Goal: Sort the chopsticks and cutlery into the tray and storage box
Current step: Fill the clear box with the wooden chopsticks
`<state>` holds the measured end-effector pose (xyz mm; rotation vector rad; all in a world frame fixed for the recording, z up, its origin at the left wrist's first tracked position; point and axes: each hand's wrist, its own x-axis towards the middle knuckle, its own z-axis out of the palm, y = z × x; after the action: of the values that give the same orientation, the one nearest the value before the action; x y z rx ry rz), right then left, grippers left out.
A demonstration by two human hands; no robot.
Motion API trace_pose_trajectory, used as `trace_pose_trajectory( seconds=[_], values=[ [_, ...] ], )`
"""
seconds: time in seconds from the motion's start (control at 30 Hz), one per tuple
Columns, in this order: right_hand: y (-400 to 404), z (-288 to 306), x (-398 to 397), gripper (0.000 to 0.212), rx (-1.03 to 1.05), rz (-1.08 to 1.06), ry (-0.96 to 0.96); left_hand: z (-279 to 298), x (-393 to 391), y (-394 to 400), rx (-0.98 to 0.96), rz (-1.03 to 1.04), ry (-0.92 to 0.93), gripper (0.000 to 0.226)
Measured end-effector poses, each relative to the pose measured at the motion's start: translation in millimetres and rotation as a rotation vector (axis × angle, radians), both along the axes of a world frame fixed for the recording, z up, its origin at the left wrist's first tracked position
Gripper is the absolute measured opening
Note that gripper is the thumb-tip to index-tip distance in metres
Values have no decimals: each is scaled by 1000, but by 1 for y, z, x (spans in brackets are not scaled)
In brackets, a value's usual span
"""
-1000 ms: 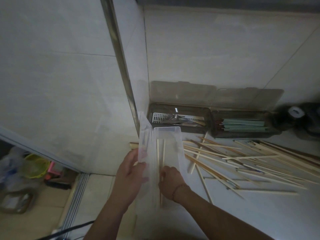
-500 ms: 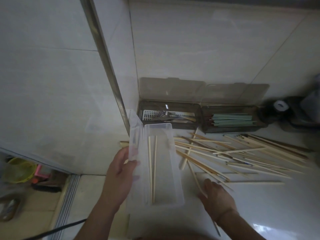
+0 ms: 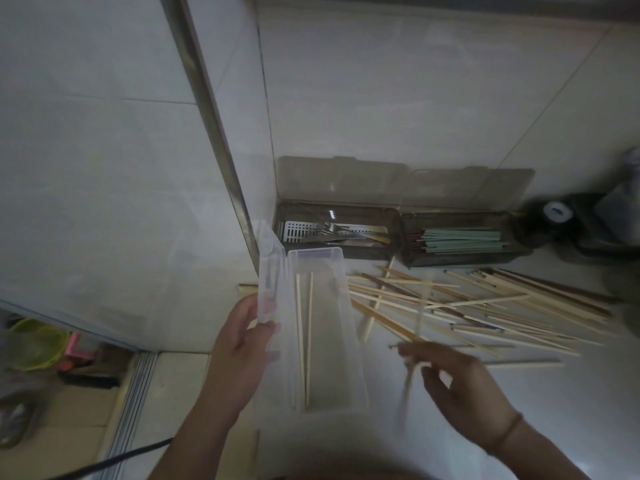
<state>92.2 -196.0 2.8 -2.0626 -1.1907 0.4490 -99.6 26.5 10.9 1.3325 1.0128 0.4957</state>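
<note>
pale wooden chopsticks (image 3: pixel 485 303) scattered, overlapping

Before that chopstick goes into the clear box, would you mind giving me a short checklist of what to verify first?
1. Right hand grips a chopstick: ok, though blurred.
2. Left hand steadies the clear box by its raised lid: ok.
3. Box open, with free room: ok.
4. Two chopsticks inside lie lengthwise: ok.
5. Held chopstick matches those: cannot tell.
6. Loose pile still unsorted: not ok.
</note>
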Motion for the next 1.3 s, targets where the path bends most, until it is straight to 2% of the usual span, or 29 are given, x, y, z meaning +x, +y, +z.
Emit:
trace_pose_trajectory(
  seconds=[0.07,0.17,0.23,0.33,0.4,0.43,0.47,0.53,0.6,0.67,0.77,0.87,1.03,1.2,1.3],
  values=[
    [23,22,1,26,143,-163,92,0,0,0,-9,5,-2,33],
    [58,38,-1,11,244,-356,164,1,1,0,-18,8,-4,34],
    [79,45,-10,6,358,-378,220,2,0,0,-18,7,0,34],
    [105,46,-27,9,526,-400,534,3,-2,1,-16,-4,9,35],
    [121,40,-35,12,501,-405,702,2,-2,1,-13,-5,18,36],
    [128,34,-38,17,447,-380,727,2,-2,1,-10,0,24,37],
    [134,28,-41,17,388,-340,720,2,-2,1,-5,-1,31,37],
    [143,12,-44,4,172,-251,533,1,-2,0,13,-7,36,35],
    [148,-8,-48,38,-160,-128,268,1,-2,0,30,-4,41,30],
    [153,-21,-54,68,-433,-16,134,0,-1,-1,31,4,43,30],
    [164,-41,-57,82,-676,56,-29,1,-2,-2,21,3,40,38],
    [174,-51,-56,76,-768,49,-37,0,-2,-2,11,5,32,38],
    [179,-70,-58,38,-823,92,-18,1,0,-3,5,11,43,37],
    [168,-78,-71,41,-821,265,-50,1,-1,-3,21,7,46,39],
    [158,-65,-71,34,-769,348,-135,1,-1,-2,29,8,45,38]
  ],
)
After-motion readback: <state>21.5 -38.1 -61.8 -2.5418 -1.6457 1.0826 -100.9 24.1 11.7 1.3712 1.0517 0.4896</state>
